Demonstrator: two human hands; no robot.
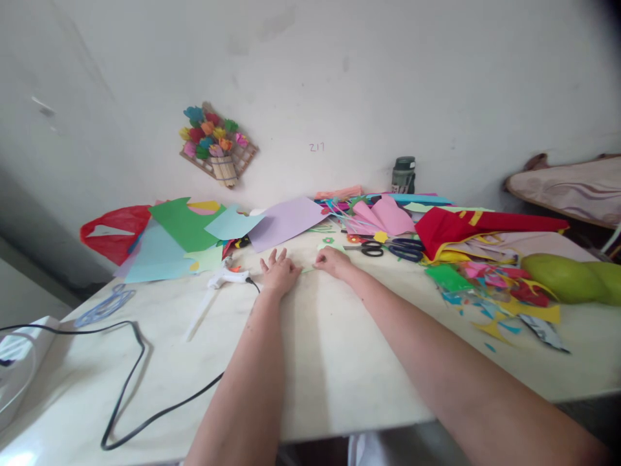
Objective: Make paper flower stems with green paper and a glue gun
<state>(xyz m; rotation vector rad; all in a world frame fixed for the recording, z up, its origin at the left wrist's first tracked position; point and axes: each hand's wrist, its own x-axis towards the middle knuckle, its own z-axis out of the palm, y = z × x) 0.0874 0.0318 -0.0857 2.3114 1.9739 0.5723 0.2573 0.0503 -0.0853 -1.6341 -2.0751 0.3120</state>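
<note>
A thin pale green paper strip [307, 268] stretches across the short gap between my hands, low over the table. My left hand [280, 273] pinches its left end between thumb and forefinger, the other fingers raised and spread. At the right end, my right hand [334, 263] has its fingers closed on the strip. Just left of my left hand lies a white glue gun [228, 278] with a long glue stick [200, 315] in it. A small green flower [328, 240] and a red flower [354, 239] lie behind my right hand, near black-handled scissors [372, 249].
Coloured paper sheets [286, 223] line the back of the table [315, 362]. Scraps [495, 310], a red cloth piece [451, 230] and a green pillow-like object [557, 278] lie right. A black cable [140, 343] loops at left beside a power strip [29, 359]. A bottle [403, 175] stands by the wall.
</note>
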